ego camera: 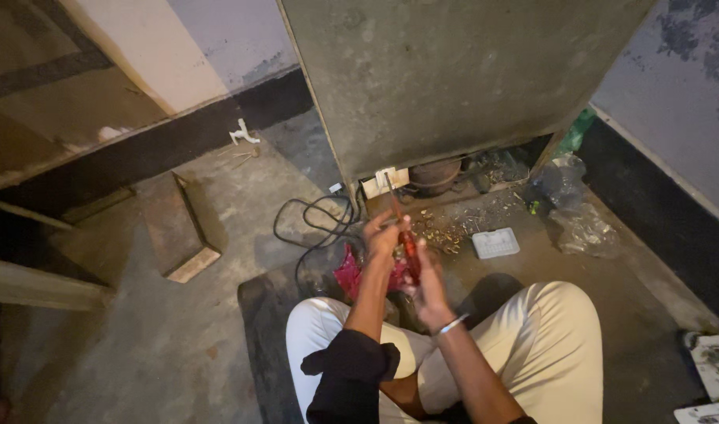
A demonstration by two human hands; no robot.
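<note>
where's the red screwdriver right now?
Head view, centre: the red-handled screwdriver is held between the left hand and right hand, above the person's lap, shaft pointing up toward the open base of the grey appliance.

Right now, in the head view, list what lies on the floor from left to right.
Wooden block → black cable → pink cloth → red-handled screwdriver held in both hands → white ribbed tray → crumpled clear plastic bags.
</note>
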